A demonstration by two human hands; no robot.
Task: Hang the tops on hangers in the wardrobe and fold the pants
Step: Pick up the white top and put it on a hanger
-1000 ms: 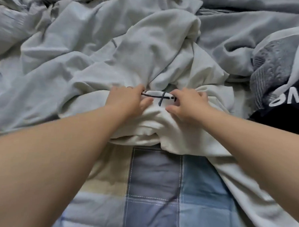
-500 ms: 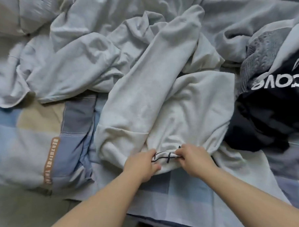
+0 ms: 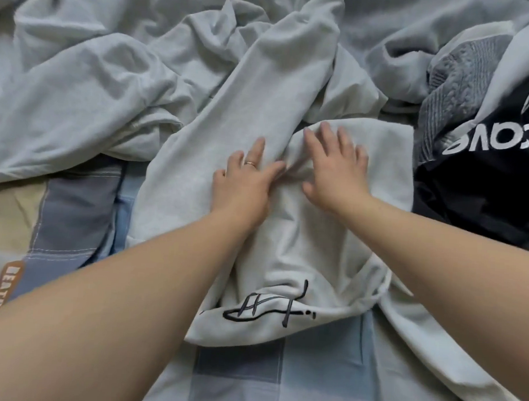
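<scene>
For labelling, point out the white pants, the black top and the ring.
white pants (image 3: 300,247): head view, fabric above the waistband print.
black top (image 3: 475,206): head view, fabric below the lettering.
ring (image 3: 250,163): head view, band on left hand (image 3: 242,187).

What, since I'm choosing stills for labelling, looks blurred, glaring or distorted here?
Head view, light soft and even, no glare; head view, right hand fingers slightly motion-smeared, left hand crisper; head view, forearms swell toward the bottom edge from the wide-angle lens.
</scene>
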